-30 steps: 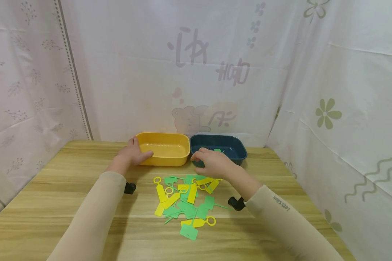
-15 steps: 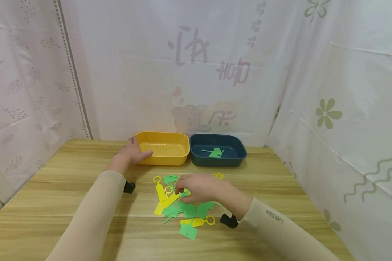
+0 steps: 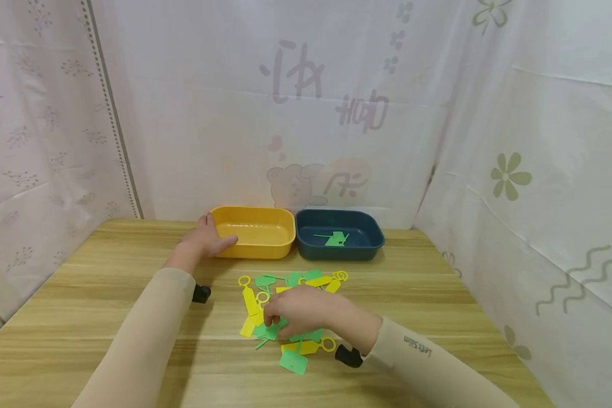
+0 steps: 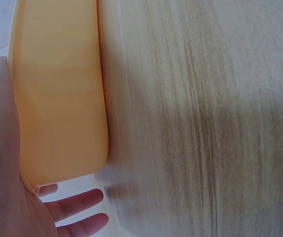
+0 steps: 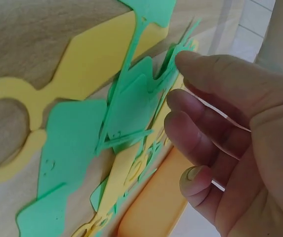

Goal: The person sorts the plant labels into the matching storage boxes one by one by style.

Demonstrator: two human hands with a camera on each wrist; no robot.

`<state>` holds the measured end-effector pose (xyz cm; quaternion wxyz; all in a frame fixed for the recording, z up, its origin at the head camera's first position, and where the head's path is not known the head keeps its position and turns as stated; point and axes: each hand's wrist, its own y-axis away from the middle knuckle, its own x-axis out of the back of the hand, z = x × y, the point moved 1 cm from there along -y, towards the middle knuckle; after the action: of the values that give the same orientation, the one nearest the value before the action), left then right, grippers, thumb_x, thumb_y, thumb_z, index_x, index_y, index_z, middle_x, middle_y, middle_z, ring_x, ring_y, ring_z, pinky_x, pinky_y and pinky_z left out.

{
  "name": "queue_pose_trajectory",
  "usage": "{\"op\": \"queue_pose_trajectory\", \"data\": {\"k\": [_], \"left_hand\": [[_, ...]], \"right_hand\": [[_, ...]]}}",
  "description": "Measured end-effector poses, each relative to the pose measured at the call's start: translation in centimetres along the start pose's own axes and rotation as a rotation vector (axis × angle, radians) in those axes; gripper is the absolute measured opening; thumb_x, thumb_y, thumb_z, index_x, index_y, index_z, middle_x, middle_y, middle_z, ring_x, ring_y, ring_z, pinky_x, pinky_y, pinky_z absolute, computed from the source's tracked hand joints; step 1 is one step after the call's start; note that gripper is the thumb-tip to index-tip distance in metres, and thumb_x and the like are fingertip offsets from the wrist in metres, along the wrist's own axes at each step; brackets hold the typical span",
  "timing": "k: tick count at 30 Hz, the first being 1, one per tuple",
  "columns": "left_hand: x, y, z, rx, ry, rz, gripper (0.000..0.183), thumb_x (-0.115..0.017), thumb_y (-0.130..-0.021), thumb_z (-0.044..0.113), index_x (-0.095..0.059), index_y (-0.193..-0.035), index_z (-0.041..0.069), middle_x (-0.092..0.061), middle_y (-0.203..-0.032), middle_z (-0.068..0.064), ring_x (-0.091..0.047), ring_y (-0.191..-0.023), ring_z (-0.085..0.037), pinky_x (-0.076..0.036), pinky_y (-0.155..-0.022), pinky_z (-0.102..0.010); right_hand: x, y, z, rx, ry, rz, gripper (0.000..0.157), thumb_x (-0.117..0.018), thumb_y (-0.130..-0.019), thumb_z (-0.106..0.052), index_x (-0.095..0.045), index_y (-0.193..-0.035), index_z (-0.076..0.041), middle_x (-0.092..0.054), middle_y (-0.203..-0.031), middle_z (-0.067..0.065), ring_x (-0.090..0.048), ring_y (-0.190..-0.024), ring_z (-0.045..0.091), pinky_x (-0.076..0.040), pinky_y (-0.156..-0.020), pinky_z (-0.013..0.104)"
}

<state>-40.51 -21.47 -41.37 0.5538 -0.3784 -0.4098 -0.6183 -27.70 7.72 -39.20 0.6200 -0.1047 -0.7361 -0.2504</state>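
My left hand (image 3: 202, 238) rests against the left end of the yellow bin (image 3: 257, 251). Its thumb lies along the front rim; in the left wrist view the straight fingers (image 4: 77, 203) spread past the bin's end. My right hand (image 3: 308, 309) hovers low over a pile of plastic tags, fingers loosely bent. In the right wrist view, its thumb tip is close to the green tags (image 5: 136, 98), with nothing visibly pinched. Yellow tags with ring ends (image 3: 250, 297) and green tags with thin tails (image 3: 293, 361) overlap there, partly hidden by the hand.
A dark blue bin (image 3: 341, 253) stands against the yellow bin's right side, with a few green tags (image 3: 336, 238) inside. Both sit at the back of the wooden table (image 3: 413, 317), before a patterned curtain (image 3: 209, 141). Small black devices (image 3: 349, 356) are worn at the wrists.
My right hand has moved from the blue bin's front edge down and left to the tag pile, uncovering the green tags in that bin. The left hand stays put.
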Motion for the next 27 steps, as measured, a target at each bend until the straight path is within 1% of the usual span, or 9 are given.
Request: {"op": "queue_pose_trajectory", "data": {"k": [3,10,16,19,23,27], "left_hand": [[0.03,0.03,0.01,-0.002,-0.001,0.002,0.121,-0.045,-0.103,0.073,0.007,-0.169,-0.014,-0.001,-0.179,-0.037,-0.04,-0.15,-0.065,-0.035,-0.125,-0.074],[-0.02,0.0,0.0,-0.009,-0.006,-0.001,0.12,-0.044,-0.103,0.071,0.007,-0.169,-0.015,0.0,-0.179,-0.038,-0.041,-0.15,-0.065,-0.036,-0.124,-0.074],[0.03,-0.01,-0.03,-0.01,0.001,0.003,0.118,-0.045,-0.104,0.07,0.006,-0.169,-0.014,-0.001,-0.179,-0.037,-0.039,-0.152,-0.064,-0.034,-0.126,-0.073],[0.13,0.11,0.01,-0.01,-0.002,0.001,0.119,-0.045,-0.104,0.07,0.007,-0.169,-0.014,0.0,-0.179,-0.037,-0.039,-0.152,-0.065,-0.033,-0.126,-0.073],[0.14,0.19,0.1,-0.009,0.0,0.004,0.118,-0.046,-0.104,0.07,0.006,-0.169,-0.014,0.0,-0.179,-0.037,-0.038,-0.152,-0.065,-0.032,-0.126,-0.073],[0.06,0.16,0.11,-0.007,-0.002,0.007,0.118,-0.046,-0.103,0.07,0.005,-0.169,-0.014,-0.001,-0.179,-0.037,-0.039,-0.151,-0.065,-0.032,-0.126,-0.074]], "right_hand": [[-0.26,-0.12,-0.1,0.003,0.02,-0.005,0.023,-0.087,-0.096,-0.027,-0.076,-0.116,-0.027,-0.07,-0.102,-0.014,-0.058,-0.089,-0.002,-0.05,-0.08,0.017],[-0.83,-0.27,-0.1,0.003,0.062,0.003,0.021,-0.086,-0.097,-0.024,-0.078,-0.116,-0.026,-0.067,-0.096,-0.015,-0.056,-0.084,-0.001,-0.047,-0.075,0.016],[-0.91,-0.43,0.09,-0.029,0.023,0.003,0.022,-0.08,-0.098,-0.014,-0.079,-0.116,-0.026,-0.064,-0.086,-0.015,-0.054,-0.078,0.001,-0.044,-0.069,0.017],[-0.96,-0.45,0.17,-0.034,0.015,0.004,0.022,-0.079,-0.099,-0.014,-0.079,-0.117,-0.026,-0.061,-0.083,-0.015,-0.054,-0.076,0.001,-0.044,-0.068,0.018],[-0.84,-0.33,0.34,-0.024,0.001,0.023,0.023,-0.079,-0.098,-0.015,-0.077,-0.118,-0.026,-0.06,-0.083,-0.015,-0.053,-0.077,0.001,-0.043,-0.067,0.018],[-0.27,-0.02,0.54,-0.003,-0.018,0.06,0.022,-0.075,-0.098,-0.015,-0.078,-0.117,-0.026,-0.064,-0.089,-0.016,-0.056,-0.079,-0.002,-0.045,-0.067,0.018]]}}
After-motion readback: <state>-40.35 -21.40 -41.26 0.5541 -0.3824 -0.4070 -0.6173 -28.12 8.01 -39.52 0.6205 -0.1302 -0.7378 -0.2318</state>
